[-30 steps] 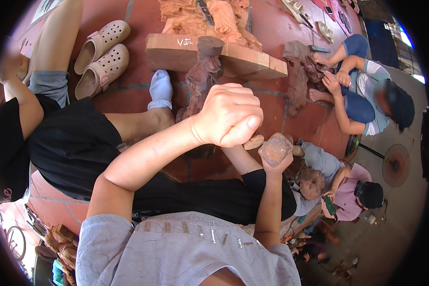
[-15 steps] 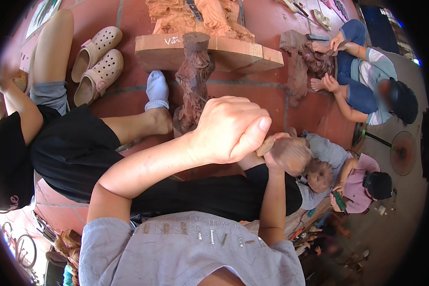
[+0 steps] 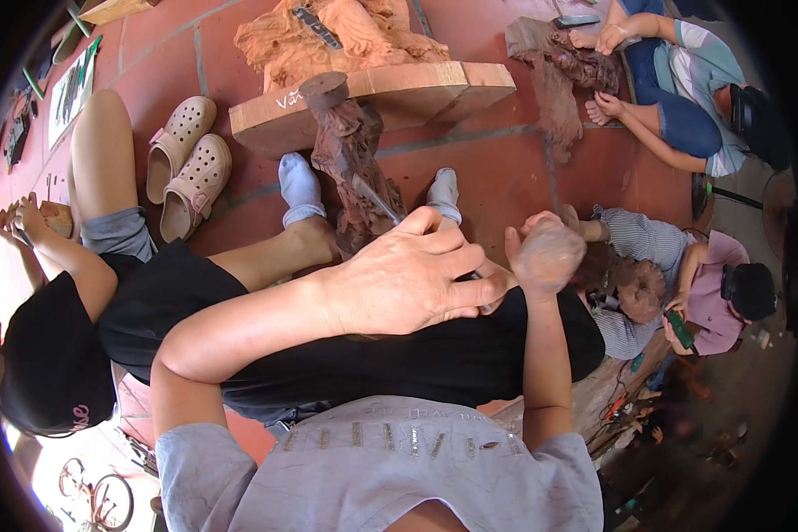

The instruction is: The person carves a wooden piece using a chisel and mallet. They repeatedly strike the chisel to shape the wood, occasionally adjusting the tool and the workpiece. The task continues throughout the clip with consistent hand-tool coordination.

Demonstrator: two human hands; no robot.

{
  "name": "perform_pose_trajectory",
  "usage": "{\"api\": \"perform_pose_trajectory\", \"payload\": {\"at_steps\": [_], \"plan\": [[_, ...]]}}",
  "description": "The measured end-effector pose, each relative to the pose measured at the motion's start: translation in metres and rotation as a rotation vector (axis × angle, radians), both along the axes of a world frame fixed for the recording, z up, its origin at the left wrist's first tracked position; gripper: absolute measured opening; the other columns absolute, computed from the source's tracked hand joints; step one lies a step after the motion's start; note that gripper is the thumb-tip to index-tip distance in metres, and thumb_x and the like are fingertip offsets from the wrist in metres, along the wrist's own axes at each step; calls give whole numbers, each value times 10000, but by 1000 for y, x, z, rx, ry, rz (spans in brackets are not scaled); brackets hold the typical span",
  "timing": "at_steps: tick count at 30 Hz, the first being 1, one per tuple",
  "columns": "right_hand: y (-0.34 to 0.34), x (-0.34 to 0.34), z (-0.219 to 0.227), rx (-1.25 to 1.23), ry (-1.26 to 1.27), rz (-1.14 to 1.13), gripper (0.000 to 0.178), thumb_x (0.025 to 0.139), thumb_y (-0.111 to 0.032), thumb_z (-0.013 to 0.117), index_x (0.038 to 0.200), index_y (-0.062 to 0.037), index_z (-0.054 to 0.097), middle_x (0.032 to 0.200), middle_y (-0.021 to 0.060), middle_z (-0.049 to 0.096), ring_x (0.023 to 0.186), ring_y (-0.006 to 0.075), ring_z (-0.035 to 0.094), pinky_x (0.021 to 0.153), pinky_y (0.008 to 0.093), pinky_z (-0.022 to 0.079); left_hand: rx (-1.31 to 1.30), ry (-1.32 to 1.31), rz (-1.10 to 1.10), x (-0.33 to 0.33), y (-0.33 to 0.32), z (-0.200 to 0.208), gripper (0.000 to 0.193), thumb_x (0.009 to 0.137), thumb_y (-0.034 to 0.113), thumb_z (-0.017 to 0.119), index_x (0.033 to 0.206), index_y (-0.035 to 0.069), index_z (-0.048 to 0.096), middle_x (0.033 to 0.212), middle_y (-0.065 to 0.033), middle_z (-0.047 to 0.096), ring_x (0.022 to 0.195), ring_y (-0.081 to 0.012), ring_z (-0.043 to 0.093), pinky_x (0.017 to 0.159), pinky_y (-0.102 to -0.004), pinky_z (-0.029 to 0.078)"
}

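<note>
A dark brown wood carving (image 3: pixel 350 146) stands upright between my sock-clad feet. My left hand (image 3: pixel 408 275) is closed around a chisel (image 3: pixel 374 199), its thin metal blade slanting up and left. The blade's tip lies over the carving's side; whether it touches the wood I cannot tell. To the right, my right hand (image 3: pixel 516 244) grips a wooden mallet (image 3: pixel 550 257). The mallet's rounded head is smeared by motion and hides most of that hand. A gap separates the mallet from the chisel's rear end.
Behind the carving, a larger orange wood carving (image 3: pixel 346 40) rests on a thick wooden slab (image 3: pixel 399 97). Pink clogs (image 3: pixel 195 182) lie on the tiled floor at left. People sit on both sides, one at far right beside another dark carving (image 3: pixel 554 97). A fan pole (image 3: pixel 734 197) stands behind them.
My left hand has turned and lowered slightly, so the chisel blade now shows against the carving. My right hand with the mallet has moved up and away from it. The view has shifted.
</note>
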State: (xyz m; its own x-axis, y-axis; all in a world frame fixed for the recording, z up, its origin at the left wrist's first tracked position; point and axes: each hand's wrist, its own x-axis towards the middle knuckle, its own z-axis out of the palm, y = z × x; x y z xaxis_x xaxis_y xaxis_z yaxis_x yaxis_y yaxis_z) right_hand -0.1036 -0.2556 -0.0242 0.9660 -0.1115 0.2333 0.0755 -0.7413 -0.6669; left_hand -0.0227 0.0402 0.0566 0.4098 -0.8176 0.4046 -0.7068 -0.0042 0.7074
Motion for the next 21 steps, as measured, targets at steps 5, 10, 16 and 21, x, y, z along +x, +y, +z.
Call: {"api": "perform_pose_trajectory", "payload": {"at_steps": [5, 10, 16, 21], "plan": [[22, 14, 17, -77, -234, 39, 397, 672, -42, 826, 995, -73, 597, 834, 44, 602, 728, 218, 549, 807, 344, 437, 103, -214, -40, 8, 5, -33, 389, 869, 454, 650, 708, 102, 613, 791, -54, 588, 817, -233, 596, 731, -348, 448], [29, 23, 25, -192, -276, 163, 418, 663, -132, 876, 965, -95, 590, 814, 33, 576, 747, 228, 560, 836, 373, 409, 30, -248, 9, 23, 9, -54, 370, 810, 354, 680, 559, 127, 529, 571, -33, 495, 556, -241, 522, 583, -371, 402], [27, 24, 24, -260, -329, 232, 377, 665, -119, 858, 926, -102, 586, 839, 50, 578, 769, 251, 578, 861, 415, 424, 2, -182, 15, 32, 8, -45, 364, 845, 309, 647, 558, 124, 521, 576, -34, 510, 548, -260, 523, 553, -393, 392], [23, 23, 22, -220, -394, 287, 369, 648, -62, 842, 901, -105, 577, 828, 60, 590, 765, 258, 605, 904, 464, 477, -25, -111, 23, 40, 10, -36, 363, 888, 278, 597, 572, 118, 518, 577, -38, 507, 551, -265, 525, 550, -395, 393]]}}
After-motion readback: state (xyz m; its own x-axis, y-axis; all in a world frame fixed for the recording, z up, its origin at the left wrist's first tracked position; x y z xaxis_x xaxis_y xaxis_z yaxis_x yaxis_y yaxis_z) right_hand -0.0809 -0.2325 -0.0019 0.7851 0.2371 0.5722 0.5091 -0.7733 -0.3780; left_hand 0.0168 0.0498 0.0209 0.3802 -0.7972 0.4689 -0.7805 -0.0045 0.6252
